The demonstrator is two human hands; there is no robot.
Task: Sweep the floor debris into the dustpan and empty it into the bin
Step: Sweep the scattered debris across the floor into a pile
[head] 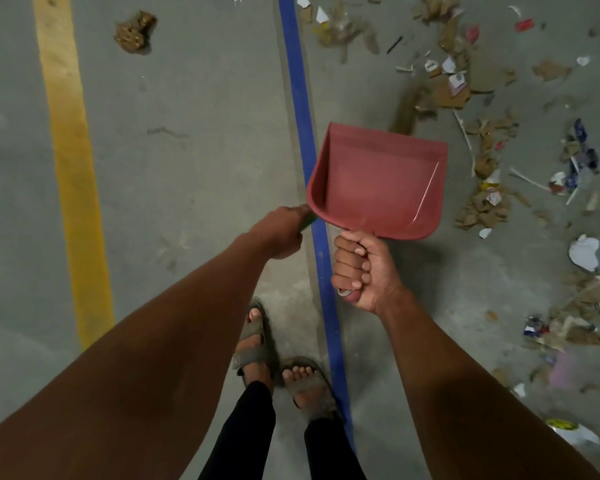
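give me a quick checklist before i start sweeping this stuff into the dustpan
1. Right hand grips the dustpan handle: ok.
2. Left hand holds the broom handle: ok.
3. Dustpan empty: ok.
4. Dustpan lip on the floor: not ok, it is held up.
5. Bristles at the debris: ok, though blurred.
6. Bin within reach: cannot tell, none in view.

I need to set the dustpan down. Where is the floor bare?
Bare grey floor lies between the yellow painted line and the blue painted line, apart from one brown clump. Right of the blue line, cardboard and paper scraps crowd it.
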